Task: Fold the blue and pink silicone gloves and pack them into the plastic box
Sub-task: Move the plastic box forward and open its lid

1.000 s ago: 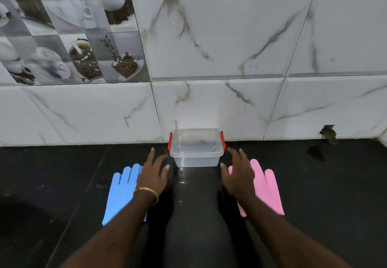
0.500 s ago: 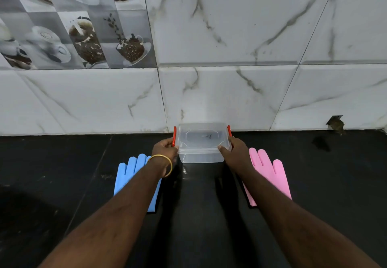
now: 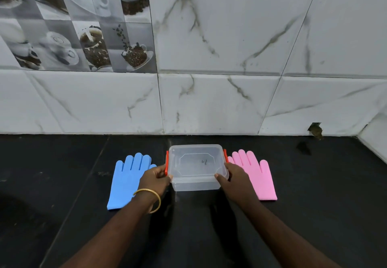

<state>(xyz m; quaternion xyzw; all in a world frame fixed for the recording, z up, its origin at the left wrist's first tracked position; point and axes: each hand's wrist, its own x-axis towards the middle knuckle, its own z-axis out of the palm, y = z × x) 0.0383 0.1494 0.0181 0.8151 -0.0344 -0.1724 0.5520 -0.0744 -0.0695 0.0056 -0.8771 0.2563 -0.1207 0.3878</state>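
Observation:
A clear plastic box (image 3: 196, 167) with a lid on and orange side clips stands on the black counter, between the two gloves. My left hand (image 3: 154, 178) grips its left end at the orange clip, and my right hand (image 3: 231, 176) grips its right end. The blue glove (image 3: 125, 180) lies flat to the left, fingers pointing at the wall, partly under my left wrist. To the right lies the pink glove (image 3: 258, 175), also flat, partly covered by my right hand.
The black counter (image 3: 62, 184) runs up to a white marble-tiled wall (image 3: 209, 104) just behind the box. A small dark chip (image 3: 315, 130) shows at the wall's base on the right. A side wall meets the counter at the far right.
My hands moved forward off the gloves and closed on the two ends of the box. The box now sits a little nearer to me, away from the wall.

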